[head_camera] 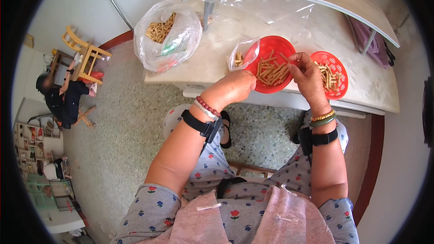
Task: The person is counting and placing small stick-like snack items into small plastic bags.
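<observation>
My right hand (307, 74) pinches a thin brown stick piece (284, 57) between thumb and fingertips. Below it a red plastic basket (281, 42) holds several loose brown stick pieces (271, 73). Against that basket's left side, my left hand (234, 86) is curled round the near side of a small clear plastic bag (259, 45); its fingertips are mostly hidden. The bag's mouth gapes, and pale short sticks (238, 59) show inside. To the right of my right hand stands a second red basket (343, 71), slotted, with paler stick pieces (330, 79) in it.
A large clear bag (144, 52) of stick pieces stands on the table's left end (217, 57). Clear plastic sheeting (257, 3) drapes over a raised shelf (339, 0). A purple bag (368, 42) is beneath it. Another person (64, 98) sits at left near a wooden chair (88, 59).
</observation>
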### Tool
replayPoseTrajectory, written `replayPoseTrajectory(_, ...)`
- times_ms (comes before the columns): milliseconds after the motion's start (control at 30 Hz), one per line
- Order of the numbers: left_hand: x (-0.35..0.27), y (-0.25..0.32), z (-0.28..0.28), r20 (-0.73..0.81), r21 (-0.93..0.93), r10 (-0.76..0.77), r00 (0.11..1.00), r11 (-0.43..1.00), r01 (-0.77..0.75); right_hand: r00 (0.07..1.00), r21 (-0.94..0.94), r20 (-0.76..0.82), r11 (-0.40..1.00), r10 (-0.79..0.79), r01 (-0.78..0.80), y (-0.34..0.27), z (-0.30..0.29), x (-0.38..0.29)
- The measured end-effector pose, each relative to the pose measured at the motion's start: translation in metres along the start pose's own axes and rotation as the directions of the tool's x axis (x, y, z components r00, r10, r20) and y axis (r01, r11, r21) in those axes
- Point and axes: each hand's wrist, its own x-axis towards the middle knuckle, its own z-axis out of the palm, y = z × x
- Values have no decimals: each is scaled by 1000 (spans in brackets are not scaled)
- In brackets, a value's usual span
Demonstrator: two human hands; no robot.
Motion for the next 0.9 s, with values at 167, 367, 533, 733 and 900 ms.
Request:
replayPoseTrajectory(167, 3, -3, -1, -14, 22, 15, 1000, 1000, -15, 996, -110, -61, 991, 72, -79, 10, -1, 5)
replayPoseTrajectory(367, -1, -3, -5, -9, 20, -31, 999, 999, 31, 998, -217, -27, 974, 57, -61, 18, -1, 1)
replayPoseTrajectory(533, -3, 20, -22, -241, 27, 26, 970, 999, -20, 999, -342, -21, 939, 24, -30, 10, -4, -7)
replayPoseTrajectory(733, -5, 22, -50, -704, -65, 13, 711, 994, -83, 994, -536, 101, 844, 34, 26, 17, -8, -12)
replayPoseTrajectory(900, -11, 23, -31, -468, 257, -74, 880, 942, 216, 973, -667, 199, 744, 120, 45, 16, -8, -15)
